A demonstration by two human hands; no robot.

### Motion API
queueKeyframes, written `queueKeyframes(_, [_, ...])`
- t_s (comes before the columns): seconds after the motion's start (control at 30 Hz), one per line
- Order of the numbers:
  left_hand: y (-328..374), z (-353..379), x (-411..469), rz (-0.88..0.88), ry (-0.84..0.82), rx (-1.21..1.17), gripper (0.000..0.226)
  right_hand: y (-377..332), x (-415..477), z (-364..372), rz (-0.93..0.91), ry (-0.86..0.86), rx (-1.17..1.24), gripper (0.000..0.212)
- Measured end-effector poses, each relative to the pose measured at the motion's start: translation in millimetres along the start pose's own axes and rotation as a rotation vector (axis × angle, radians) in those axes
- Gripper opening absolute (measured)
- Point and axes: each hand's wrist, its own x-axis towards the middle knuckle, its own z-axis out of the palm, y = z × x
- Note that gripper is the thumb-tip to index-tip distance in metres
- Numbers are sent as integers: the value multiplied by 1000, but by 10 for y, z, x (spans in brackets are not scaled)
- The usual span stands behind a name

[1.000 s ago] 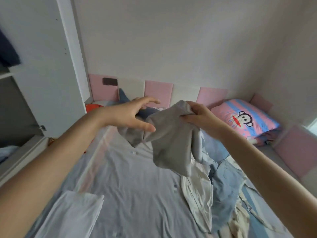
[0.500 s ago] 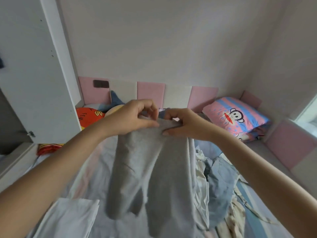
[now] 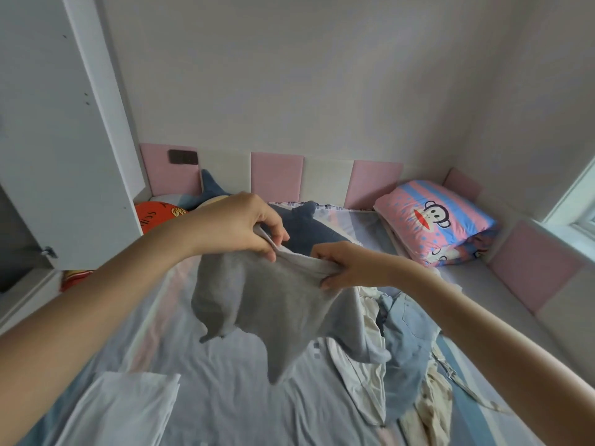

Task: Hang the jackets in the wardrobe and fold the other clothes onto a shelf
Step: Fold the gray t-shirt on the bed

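Grey garment [image 3: 273, 300] higher (hem [image 3: 277, 376] above sheet [image 3: 225, 403])

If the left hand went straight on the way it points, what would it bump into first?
Probably the dark blue plush shark lying on the bed, though depth is unclear.

Clothes pile [image 3: 404, 352] cut off by the bottom edge

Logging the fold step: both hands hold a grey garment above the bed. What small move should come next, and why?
Probably lay the grey garment flat on the sheet below: left hand and right hand pinch its top edge, and it hangs bunched, unfolded.
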Motion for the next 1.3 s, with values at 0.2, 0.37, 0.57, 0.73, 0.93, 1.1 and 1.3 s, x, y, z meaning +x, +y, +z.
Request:
queueKeyframes(0.2, [-93, 48, 27, -68, -156, 310, 15, 326, -117, 19, 127, 168, -403, 17])
queueKeyframes(0.37, [-127, -12, -31, -64, -21, 145, 20, 532, -298, 54, 143, 426, -341, 35])
queueKeyframes(0.57, [-171, -45, -65, -88, 156, 201, 15, 651, -442, 129, -98, 681, -535, 38])
queueKeyframes(0.73, [-170, -6, -79, -64, 252, 281, 18, 776, -514, 163, -318, 721, -791, 14])
queueKeyframes(0.93, [-195, -63, -154, -68, 349, 298, 13, 795, -576, 116, -296, 689, -843, 11])
queueKeyframes(1.1, [-199, -89, -193, -67, 398, 278, 12, 759, -531, -23, -87, 441, -797, 19])
queueKeyframes(1.3, [-340, -157, -280, -178, 442, 108, 23, 805, -508, -208, 120, 751, -302, 12])
